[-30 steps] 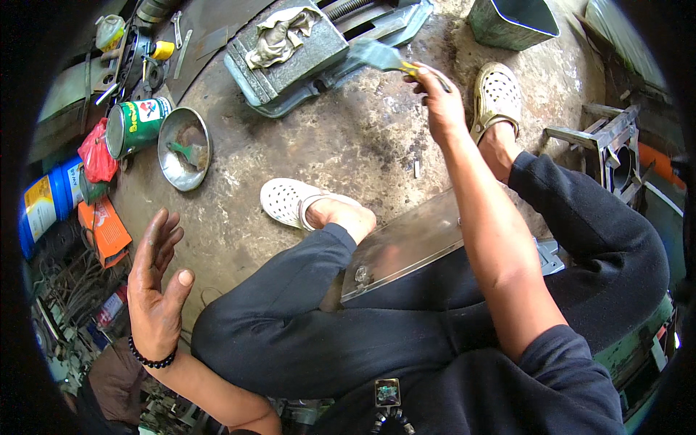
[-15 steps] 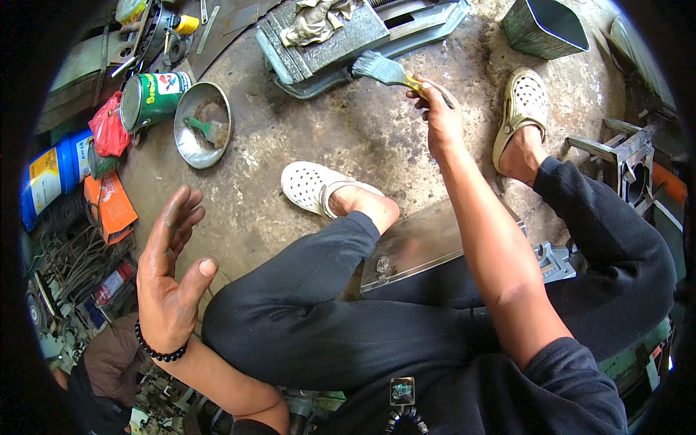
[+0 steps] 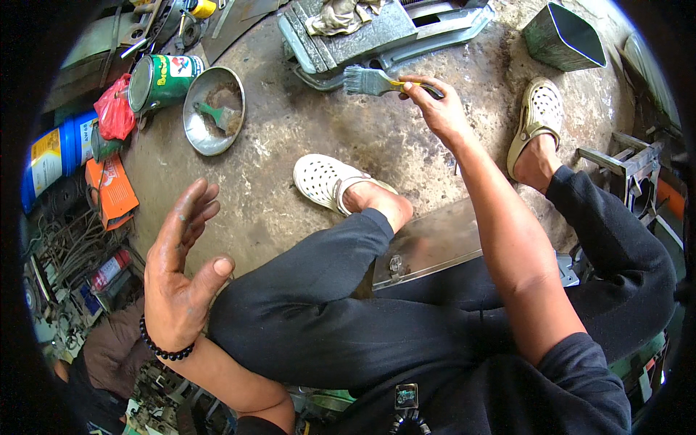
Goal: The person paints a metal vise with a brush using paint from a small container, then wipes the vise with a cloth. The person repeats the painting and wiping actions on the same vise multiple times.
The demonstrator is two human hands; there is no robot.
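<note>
A paintbrush with grey bristles and a yellow-and-black handle is gripped in my right hand. Its bristles point left, just in front of a heavy grey-blue metal machine vise, apart from it as far as I can see. A crumpled rag lies on top of the vise. My left hand is raised beside my left knee, smudged, its thumb apart from the stretched fingers, with nothing in it. Beyond it a metal bowl on the floor holds a second brush with a green handle.
A green paint can, red plastic bag, blue bucket and orange box line the left side. An open dark bin stands far right. A metal sheet lies under my right forearm. A metal frame stands at right.
My right hand has drawn the paintbrush slightly back from the vise, and its bristles have levelled leftward. The whole view has shifted a little; my left hand stays raised and open.
</note>
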